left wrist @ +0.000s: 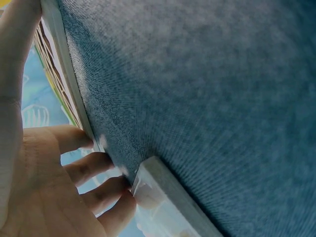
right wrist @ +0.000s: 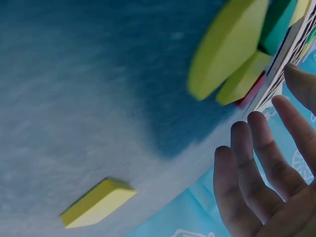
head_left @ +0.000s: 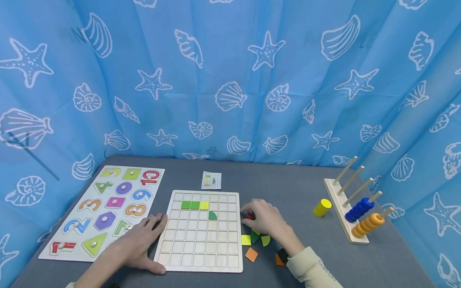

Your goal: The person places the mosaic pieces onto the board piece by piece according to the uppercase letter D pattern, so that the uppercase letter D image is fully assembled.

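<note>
A square wooden grid board (head_left: pixel 194 236) lies on the table. Two green squares (head_left: pixel 190 205), one yellow square (head_left: pixel 204 205) and a green quarter-circle (head_left: pixel 213 215) sit in its cells. My left hand (head_left: pixel 138 242) rests along the board's left edge, fingers spread. On the other side, my right hand (head_left: pixel 264 218) reaches over loose pieces by the right edge, a red piece (head_left: pixel 249 216) under its fingers. In the right wrist view its fingers (right wrist: pixel 242 143) are loosely bent and pinch nothing. Around it lie a yellow square (head_left: pixel 246 240), an orange square (head_left: pixel 251 255) and a yellow quarter-circle (head_left: pixel 265 240).
A small pattern card (head_left: pixel 211 180) lies behind the board. To the left is a number-and-shape puzzle (head_left: pixel 119 188). On the right stand a yellow cylinder (head_left: pixel 322 208) and a wooden peg stand (head_left: pixel 347 222) with blue and orange rings. A blue curtain (head_left: pixel 230 80) hangs behind the table.
</note>
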The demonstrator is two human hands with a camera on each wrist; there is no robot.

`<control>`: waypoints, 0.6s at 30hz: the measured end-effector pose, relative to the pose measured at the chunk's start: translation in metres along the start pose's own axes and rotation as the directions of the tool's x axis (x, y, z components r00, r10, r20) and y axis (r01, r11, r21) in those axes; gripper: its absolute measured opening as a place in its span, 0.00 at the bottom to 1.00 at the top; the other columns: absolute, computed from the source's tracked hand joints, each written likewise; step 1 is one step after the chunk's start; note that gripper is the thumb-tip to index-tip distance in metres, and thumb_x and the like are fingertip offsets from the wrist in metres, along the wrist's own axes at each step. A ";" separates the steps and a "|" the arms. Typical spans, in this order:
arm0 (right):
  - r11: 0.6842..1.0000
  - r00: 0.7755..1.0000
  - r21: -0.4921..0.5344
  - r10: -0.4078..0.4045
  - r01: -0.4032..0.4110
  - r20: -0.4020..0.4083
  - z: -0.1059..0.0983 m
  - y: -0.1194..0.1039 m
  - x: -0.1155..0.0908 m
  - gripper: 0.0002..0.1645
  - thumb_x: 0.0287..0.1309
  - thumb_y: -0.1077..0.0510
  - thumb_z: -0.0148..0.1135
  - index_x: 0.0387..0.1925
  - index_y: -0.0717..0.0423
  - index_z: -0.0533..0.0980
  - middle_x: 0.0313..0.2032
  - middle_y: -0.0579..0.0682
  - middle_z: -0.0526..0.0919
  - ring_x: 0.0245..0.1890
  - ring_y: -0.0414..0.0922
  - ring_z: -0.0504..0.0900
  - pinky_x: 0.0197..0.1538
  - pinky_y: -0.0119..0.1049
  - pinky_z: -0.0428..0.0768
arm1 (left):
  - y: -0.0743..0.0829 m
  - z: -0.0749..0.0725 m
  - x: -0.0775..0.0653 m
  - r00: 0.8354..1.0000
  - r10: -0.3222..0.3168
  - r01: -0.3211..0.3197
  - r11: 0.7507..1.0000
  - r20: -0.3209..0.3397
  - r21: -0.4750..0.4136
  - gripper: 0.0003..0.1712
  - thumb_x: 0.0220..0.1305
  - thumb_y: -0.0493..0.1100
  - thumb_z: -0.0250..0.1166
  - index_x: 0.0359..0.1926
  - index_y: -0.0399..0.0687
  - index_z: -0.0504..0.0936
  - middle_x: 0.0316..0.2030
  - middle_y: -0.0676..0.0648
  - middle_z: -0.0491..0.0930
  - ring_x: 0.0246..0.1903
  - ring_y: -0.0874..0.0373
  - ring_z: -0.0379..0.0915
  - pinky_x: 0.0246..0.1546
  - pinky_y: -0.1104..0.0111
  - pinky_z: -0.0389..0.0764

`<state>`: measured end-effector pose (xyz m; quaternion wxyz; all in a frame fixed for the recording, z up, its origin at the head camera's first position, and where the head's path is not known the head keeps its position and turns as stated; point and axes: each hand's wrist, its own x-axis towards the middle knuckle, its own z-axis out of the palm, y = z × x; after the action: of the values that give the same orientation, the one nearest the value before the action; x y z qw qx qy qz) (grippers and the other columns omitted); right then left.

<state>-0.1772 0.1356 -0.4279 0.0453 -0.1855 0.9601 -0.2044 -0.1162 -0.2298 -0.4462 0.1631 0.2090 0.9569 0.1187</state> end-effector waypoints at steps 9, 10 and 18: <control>1.000 1.000 0.010 0.005 -0.005 0.018 -0.003 0.009 -0.008 0.17 0.52 0.60 0.78 0.45 0.56 0.88 0.33 0.50 0.80 0.28 0.41 0.69 0.25 0.31 0.65 | 0.000 0.000 -0.001 1.000 -0.003 0.003 1.000 -0.003 0.000 0.81 0.35 0.85 0.71 0.78 0.36 0.56 0.74 0.27 0.60 0.72 0.26 0.58 0.66 0.32 0.66; 1.000 1.000 0.012 0.004 -0.004 0.018 -0.003 0.009 -0.008 0.17 0.51 0.61 0.78 0.45 0.57 0.88 0.34 0.51 0.81 0.28 0.41 0.70 0.26 0.31 0.66 | 0.000 0.000 -0.001 1.000 -0.004 0.004 1.000 -0.003 0.000 0.81 0.35 0.85 0.71 0.78 0.36 0.56 0.74 0.27 0.60 0.72 0.26 0.58 0.66 0.32 0.66; 1.000 1.000 0.015 0.003 -0.003 0.028 -0.003 0.007 -0.008 0.18 0.49 0.63 0.79 0.45 0.59 0.88 0.40 0.53 0.86 0.32 0.42 0.74 0.27 0.33 0.70 | 0.000 0.001 -0.001 1.000 0.008 -0.008 1.000 -0.013 0.000 0.81 0.35 0.85 0.71 0.78 0.35 0.56 0.74 0.26 0.61 0.72 0.26 0.59 0.65 0.32 0.67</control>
<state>-0.1726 0.1459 -0.4282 0.0602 -0.1867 0.9580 -0.2092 -0.1149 -0.2296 -0.4467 0.1563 0.2123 0.9571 0.1206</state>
